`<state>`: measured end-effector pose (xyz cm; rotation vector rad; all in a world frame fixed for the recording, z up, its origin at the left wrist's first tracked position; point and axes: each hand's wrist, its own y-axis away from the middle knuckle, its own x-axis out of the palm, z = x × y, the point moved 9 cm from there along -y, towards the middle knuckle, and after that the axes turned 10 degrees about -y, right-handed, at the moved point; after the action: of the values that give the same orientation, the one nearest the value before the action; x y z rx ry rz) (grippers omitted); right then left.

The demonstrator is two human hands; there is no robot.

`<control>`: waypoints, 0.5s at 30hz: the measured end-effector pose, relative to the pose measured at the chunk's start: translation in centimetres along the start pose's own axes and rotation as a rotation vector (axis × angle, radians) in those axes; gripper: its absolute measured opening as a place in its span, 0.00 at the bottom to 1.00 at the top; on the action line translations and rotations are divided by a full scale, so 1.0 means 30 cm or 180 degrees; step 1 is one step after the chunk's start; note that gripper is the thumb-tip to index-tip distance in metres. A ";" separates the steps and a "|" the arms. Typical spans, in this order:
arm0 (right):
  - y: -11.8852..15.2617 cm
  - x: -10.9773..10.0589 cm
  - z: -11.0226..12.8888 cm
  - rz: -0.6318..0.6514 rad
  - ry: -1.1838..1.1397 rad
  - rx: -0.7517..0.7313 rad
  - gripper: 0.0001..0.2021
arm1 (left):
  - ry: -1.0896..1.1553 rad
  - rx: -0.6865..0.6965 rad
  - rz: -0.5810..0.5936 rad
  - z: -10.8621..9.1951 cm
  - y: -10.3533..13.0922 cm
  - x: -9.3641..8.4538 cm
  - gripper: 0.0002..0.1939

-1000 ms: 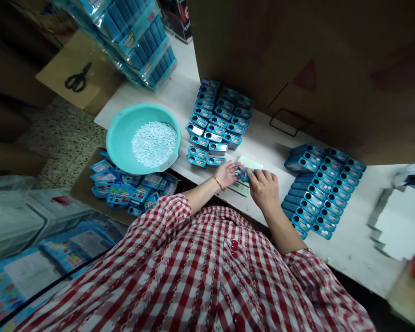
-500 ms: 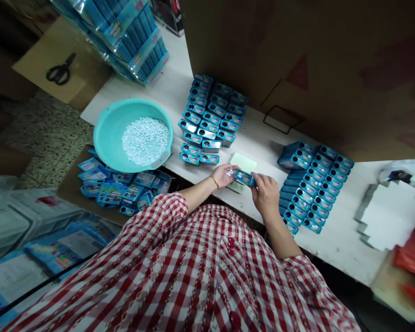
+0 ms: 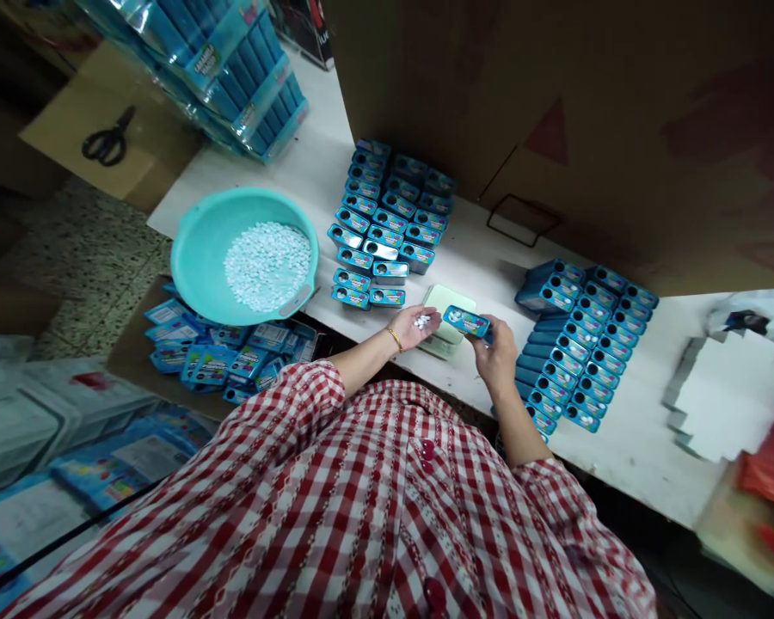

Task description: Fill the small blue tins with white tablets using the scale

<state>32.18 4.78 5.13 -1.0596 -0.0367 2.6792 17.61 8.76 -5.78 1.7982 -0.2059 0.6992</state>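
My left hand (image 3: 414, 332) lies palm up, cupped around several small white candies (image 3: 421, 321). In my right hand (image 3: 498, 351) is a small blue candy tin (image 3: 467, 321), gripped at its right end. White pieces show at the tin's round opening on the left. Beneath and behind both hands sits a pale green scale (image 3: 452, 297), partly covered by the tin. To the left, a turquoise basin (image 3: 199, 232) holds a heap of the same white candies (image 3: 267, 265).
Rows of blue tins (image 3: 387, 235) stand left of the scale; more rows (image 3: 574, 344), many with white candies at their openings, stand right. A large cardboard box (image 3: 555, 129) walls the table's back. Below the basin is a carton of blue packs (image 3: 212, 361). Scissors (image 3: 108, 142) lie farther left.
The tin has moved slightly right, away from my left fingers, and its top now faces up more fully. My left palm has opened a little, showing the candies more clearly.
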 end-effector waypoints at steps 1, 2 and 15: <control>-0.007 0.021 -0.058 -0.0087 -0.0408 0.0207 0.17 | 0.0002 0.0034 -0.0048 -0.009 0.010 -0.022 0.12; -0.013 0.050 -0.114 -0.0152 -0.0789 0.0397 0.18 | -0.0009 0.0062 -0.0105 -0.018 0.023 -0.048 0.12; 0.087 0.064 -0.253 -0.0249 -0.1522 0.0737 0.38 | -0.0031 0.0207 -0.0569 -0.041 0.158 -0.281 0.10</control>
<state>35.36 2.20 -2.03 -0.3312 0.1358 2.7167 8.14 6.55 -6.37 1.8559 -0.0282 0.5756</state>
